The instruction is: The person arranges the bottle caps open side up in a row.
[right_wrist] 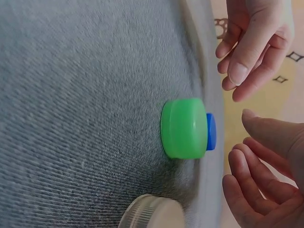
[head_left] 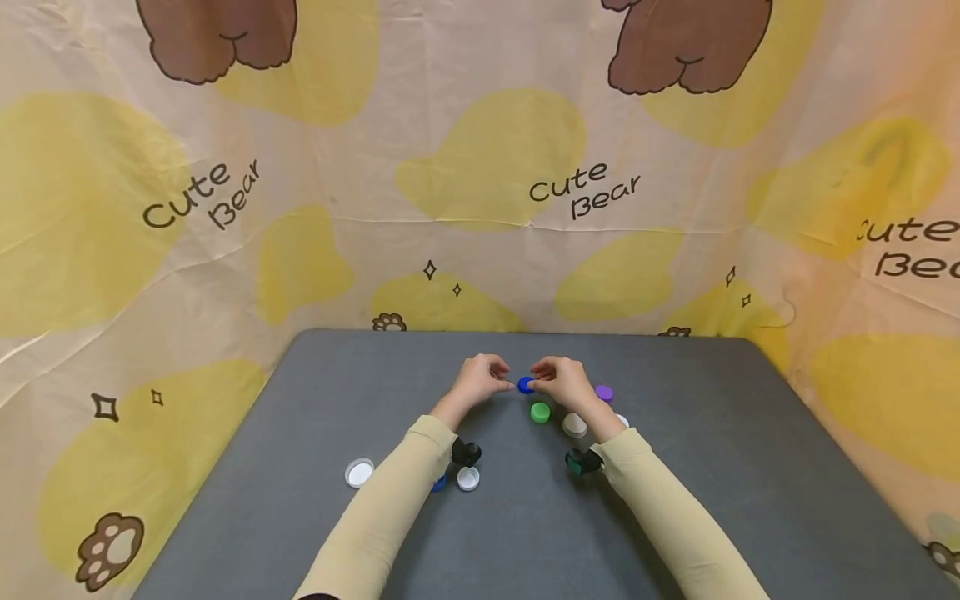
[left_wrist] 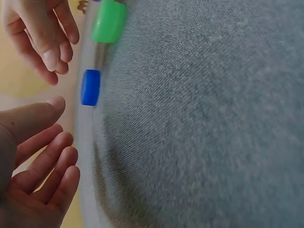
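Grey tabletop (head_left: 720, 417), green cap (head_left: 540, 412) near blue cap (left_wrist: 90, 88)

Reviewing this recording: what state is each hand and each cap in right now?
Left hand: relaxed, holding nothing
Right hand: relaxed, holding nothing
Far blue cap: lying flat, not held
Green cap: closed side up
Beige cap: closed side up
Purple cap: lying flat, facing unclear
Leftmost white cap: appears hollow side up
Small white cap: hollow side up
Near blue cap: partly hidden, facing unclear
Rightmost white cap: partly hidden, facing unclear
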The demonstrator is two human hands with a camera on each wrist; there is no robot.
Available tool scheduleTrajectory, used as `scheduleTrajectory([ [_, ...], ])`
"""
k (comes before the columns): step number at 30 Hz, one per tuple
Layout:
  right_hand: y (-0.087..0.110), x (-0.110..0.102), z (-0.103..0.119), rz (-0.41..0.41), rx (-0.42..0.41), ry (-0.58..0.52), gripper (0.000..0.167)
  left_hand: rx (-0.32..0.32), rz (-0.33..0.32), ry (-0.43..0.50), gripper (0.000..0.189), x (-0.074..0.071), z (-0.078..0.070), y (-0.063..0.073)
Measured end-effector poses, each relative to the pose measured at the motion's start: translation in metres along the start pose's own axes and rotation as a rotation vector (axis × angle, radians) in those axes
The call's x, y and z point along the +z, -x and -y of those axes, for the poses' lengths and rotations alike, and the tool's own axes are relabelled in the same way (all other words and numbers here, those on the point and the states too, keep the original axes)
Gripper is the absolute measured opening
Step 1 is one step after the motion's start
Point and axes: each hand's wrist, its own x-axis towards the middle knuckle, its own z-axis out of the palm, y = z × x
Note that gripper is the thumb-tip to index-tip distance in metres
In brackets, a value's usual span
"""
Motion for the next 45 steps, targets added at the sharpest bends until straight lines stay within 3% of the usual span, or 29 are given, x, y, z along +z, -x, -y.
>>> scheduleTrajectory([
  [8, -0.009, 0.005, -0.011, -0.008, 0.072, 0.018, 0.030, -0.021, 0.019, 0.011, 0.025, 0.013, 0.002, -0.010],
  [14, -0.011, 0.011, -0.013, 0.006, 0.105, 0.017, 0.031, -0.029, 0.045, 0.023, 0.022, 0.019, 0.003, -0.010],
  [25, -0.011, 0.016, -0.019, 0.004, 0.114, 0.044, 0.031, -0.018, 0.079, 0.005, 0.023, 0.025, 0.001, -0.012],
  [45, -0.009, 0.014, -0.012, -0.006, 0.088, -0.010, 0.029, -0.037, 0.029, 0.005, 0.018, 0.023, -0.008, -0.011],
])
